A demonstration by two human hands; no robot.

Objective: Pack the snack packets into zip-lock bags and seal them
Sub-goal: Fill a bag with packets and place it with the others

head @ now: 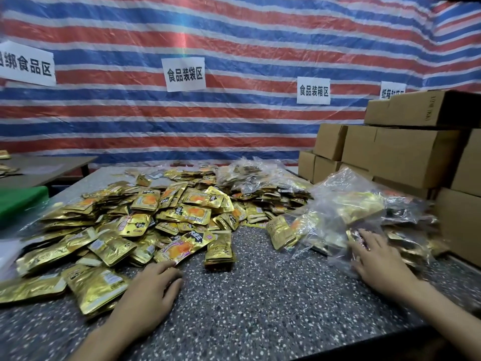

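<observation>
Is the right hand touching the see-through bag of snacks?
Touching. The head view shows the right hand lying flat, fingers spread, on top of the clear bag.

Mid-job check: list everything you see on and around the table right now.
snack packets: many, gold with orange, heaped on the table's left and middle
clear bags: several, see-through, filled with packets, right side and back
table: one, speckled grey, under it all
cardboard boxes: several, brown, stacked at right
tarp: one, red, blue and white stripes, back wall
paper signs: four, white, on the tarp
green surface: one, green, far left
left hand: one, open, on the table by the heap
right hand: one, open, flat on a clear bag
</observation>
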